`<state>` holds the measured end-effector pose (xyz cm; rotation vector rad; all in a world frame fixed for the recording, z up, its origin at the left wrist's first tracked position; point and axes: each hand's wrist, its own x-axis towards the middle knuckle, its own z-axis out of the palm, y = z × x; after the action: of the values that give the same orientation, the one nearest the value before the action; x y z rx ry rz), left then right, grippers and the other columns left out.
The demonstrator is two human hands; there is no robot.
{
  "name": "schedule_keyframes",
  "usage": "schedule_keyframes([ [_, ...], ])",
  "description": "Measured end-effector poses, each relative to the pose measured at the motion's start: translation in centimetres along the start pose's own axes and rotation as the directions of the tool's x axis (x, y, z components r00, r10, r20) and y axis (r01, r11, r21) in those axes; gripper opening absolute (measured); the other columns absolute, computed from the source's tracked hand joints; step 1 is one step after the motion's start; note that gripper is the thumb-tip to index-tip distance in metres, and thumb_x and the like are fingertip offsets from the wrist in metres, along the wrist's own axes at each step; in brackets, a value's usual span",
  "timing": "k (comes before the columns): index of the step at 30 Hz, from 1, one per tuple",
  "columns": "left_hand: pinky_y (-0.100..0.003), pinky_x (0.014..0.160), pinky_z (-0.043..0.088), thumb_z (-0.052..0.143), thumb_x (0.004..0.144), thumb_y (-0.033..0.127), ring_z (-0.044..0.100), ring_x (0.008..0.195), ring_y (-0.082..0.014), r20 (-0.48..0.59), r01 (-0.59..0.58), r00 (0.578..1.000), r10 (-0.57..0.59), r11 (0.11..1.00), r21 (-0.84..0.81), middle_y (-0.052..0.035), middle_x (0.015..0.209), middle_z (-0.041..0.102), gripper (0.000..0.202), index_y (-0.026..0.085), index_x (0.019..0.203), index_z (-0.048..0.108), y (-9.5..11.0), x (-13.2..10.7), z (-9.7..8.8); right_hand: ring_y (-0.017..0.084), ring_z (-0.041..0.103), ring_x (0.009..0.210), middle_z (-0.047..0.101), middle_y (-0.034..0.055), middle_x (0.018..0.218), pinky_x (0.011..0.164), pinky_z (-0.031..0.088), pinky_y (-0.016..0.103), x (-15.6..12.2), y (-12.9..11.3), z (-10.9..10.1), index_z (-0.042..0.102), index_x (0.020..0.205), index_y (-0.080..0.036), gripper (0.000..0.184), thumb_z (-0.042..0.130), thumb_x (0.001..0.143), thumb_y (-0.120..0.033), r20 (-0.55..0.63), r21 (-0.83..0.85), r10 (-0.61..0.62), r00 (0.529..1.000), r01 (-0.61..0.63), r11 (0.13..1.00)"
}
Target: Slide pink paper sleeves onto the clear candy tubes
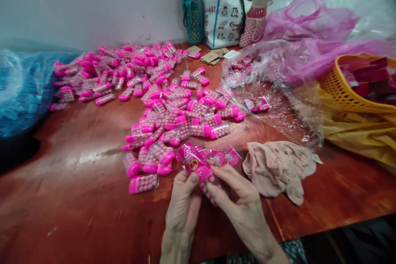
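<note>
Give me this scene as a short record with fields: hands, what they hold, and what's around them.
left hand: grips a candy container with pink label
right hand: fingers on the same container
table: reddish wood
nearby: pile of pink-capped candy containers, beige cloth, labels behind the hands
right side: yellow basket, clear plastic sheet
back: tote bag

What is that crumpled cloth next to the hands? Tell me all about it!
The cloth is a thin, soft-looking, beige-pink fabric, crumpled into a loose heap with folds. It lies on the red table, just beside the right hand without touching it. Its far edge meets the clear plastic sheet.
</note>
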<state>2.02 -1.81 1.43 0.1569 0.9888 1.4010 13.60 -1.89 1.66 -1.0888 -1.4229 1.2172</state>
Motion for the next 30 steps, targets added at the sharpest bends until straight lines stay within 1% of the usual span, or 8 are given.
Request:
schedule_keyframes([
  [3, -0.032, 0.066, 0.052, 0.075, 0.058, 0.023, 0.064, 0.063, -0.0185, 0.042, -0.025, 0.999, 0.023, 0.999, 0.047, -0.0047, 0.068, 0.069, 0.025, 0.014, 0.080, 0.069, 0.0, 0.0, -0.2, 0.012, 0.056, 0.068, 0.057, 0.0012, 0.082, 0.056, 0.049, 0.022, 0.2, 0.2, 0.1, 0.064, 0.099, -0.023, 0.020, 0.058, 0.080, -0.026, 0.059, 0.155, 0.121, 0.991, -0.129, 0.979],
  [7, -0.032, 0.065, 0.052, 0.074, 0.060, 0.024, 0.064, 0.064, -0.0180, 0.022, -0.073, 0.997, 0.072, 0.997, 0.032, -0.0059, 0.076, 0.070, 0.026, 0.016, 0.084, 0.069, -0.2, 0.0, 0.0, 0.012, 0.057, 0.065, 0.059, 0.0011, 0.076, 0.059, 0.050, 0.023, 0.1, 0.6, 0.7, 0.064, 0.092, -0.018, 0.018, 0.060, 0.078, -0.029, 0.028, 0.231, 0.223, 0.974, -0.223, 0.947],
  [10, -0.031, 0.066, 0.052, 0.071, 0.064, 0.029, 0.064, 0.066, -0.0182, 0.020, -0.070, 0.997, 0.070, 0.997, 0.022, -0.0081, 0.083, 0.070, 0.025, 0.015, 0.085, 0.068, -0.5, 0.0, 0.2, 0.014, 0.059, 0.067, 0.063, 0.0023, 0.078, 0.062, 0.051, 0.025, -0.1, 0.7, 1.0, 0.065, 0.088, -0.018, 0.014, 0.060, 0.078, -0.026, -0.010, 0.114, 0.167, 0.986, -0.165, 0.980],
  [14, -0.030, 0.067, 0.051, 0.065, 0.071, 0.023, 0.064, 0.069, -0.0180, 0.071, -0.019, 0.997, 0.015, 0.999, 0.050, -0.0087, 0.082, 0.069, 0.016, 0.014, 0.085, 0.068, -0.9, 0.0, 0.5, 0.018, 0.062, 0.089, 0.065, 0.0055, 0.099, 0.076, 0.051, 0.027, -0.1, 0.5, 1.2, 0.064, 0.093, -0.020, 0.017, 0.060, 0.077, -0.018, -0.074, -0.059, 0.030, 0.997, -0.034, 0.998],
  [19, -0.030, 0.067, 0.050, 0.066, 0.071, 0.028, 0.063, 0.069, -0.0179, 0.051, -0.014, 0.999, 0.016, 1.000, -0.028, -0.0062, 0.071, 0.068, 0.015, 0.014, 0.078, 0.067, -1.1, -0.2, 0.5, 0.020, 0.061, 0.093, 0.066, 0.0061, 0.098, 0.081, 0.050, 0.030, 0.3, 0.4, 1.3, 0.065, 0.090, -0.019, 0.012, 0.060, 0.078, -0.020, -0.151, -0.091, 0.029, 0.988, -0.043, 0.995],
  [22, -0.030, 0.067, 0.051, 0.061, 0.075, 0.034, 0.063, 0.068, -0.0178, 0.029, -0.022, 0.999, 0.024, 0.998, -0.054, -0.0055, 0.067, 0.066, 0.021, 0.014, 0.076, 0.067, -1.0, -0.2, 0.5, 0.018, 0.063, 0.085, 0.067, 0.0049, 0.090, 0.073, 0.052, 0.027, 0.4, 0.5, 1.4, 0.065, 0.089, -0.019, 0.013, 0.060, 0.078, -0.024, -0.150, -0.058, 0.071, 0.986, -0.080, 0.995],
  [25, -0.029, 0.065, 0.050, 0.063, 0.074, 0.031, 0.062, 0.064, -0.0165, 0.004, -0.062, 0.998, 0.062, 0.998, -0.016, -0.0038, 0.060, 0.064, 0.019, 0.013, 0.068, 0.067, -1.2, -0.1, 0.7, 0.017, 0.063, 0.075, 0.066, 0.0040, 0.086, 0.065, 0.053, 0.026, 0.3, 0.7, 1.5, 0.066, 0.090, -0.020, 0.015, 0.061, 0.078, -0.026, -0.175, 0.014, 0.133, 0.976, -0.133, 0.991],
  [30, -0.024, 0.059, 0.050, 0.067, 0.070, 0.030, 0.060, 0.058, -0.0131, -0.043, -0.161, 0.986, 0.163, 0.986, 0.053, -0.0027, 0.059, 0.064, 0.018, 0.013, 0.065, 0.066, -1.4, -0.1, 0.8, 0.016, 0.062, 0.073, 0.065, 0.0049, 0.090, 0.065, 0.052, 0.027, 0.3, 0.6, 1.6, 0.064, 0.093, -0.018, 0.020, 0.062, 0.077, -0.029, -0.147, 0.212, 0.285, 0.947, -0.251, 0.945],
])
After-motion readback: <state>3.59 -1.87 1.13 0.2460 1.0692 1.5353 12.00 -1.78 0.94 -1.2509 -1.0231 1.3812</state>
